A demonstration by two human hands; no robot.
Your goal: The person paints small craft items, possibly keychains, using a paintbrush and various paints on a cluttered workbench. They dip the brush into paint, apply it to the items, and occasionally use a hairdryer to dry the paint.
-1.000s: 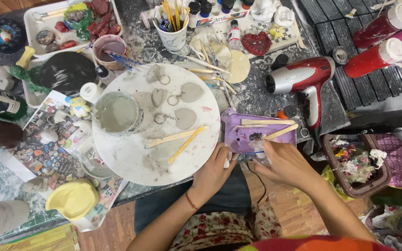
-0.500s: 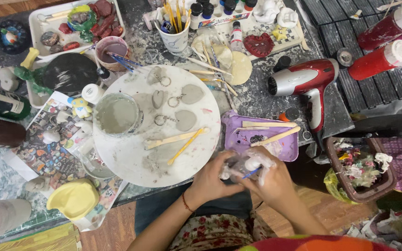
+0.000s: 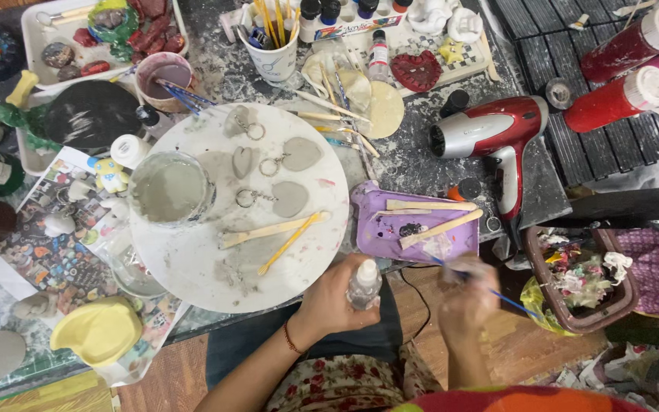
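Left hand (image 3: 337, 294) at lower centre of frame, wrist bent, grip clamped on small clear squeeze bottle (image 3: 364, 284) with white cap, held upright just below round white board (image 3: 192, 259). Right hand (image 3: 467, 294) lower right of centre, motion-blurred, fingers together around thin blue-handled brush (image 3: 509, 297); brush tip hard to make out. Both forearms cut off by lower edge. Purple tray (image 3: 383, 233) with wooden sticks just above hands on worktop (image 3: 413, 164). Red hair dryer (image 3: 490, 133) right of centre. Two red bottles (image 3: 619, 76) with white caps, upper right; labels unreadable.
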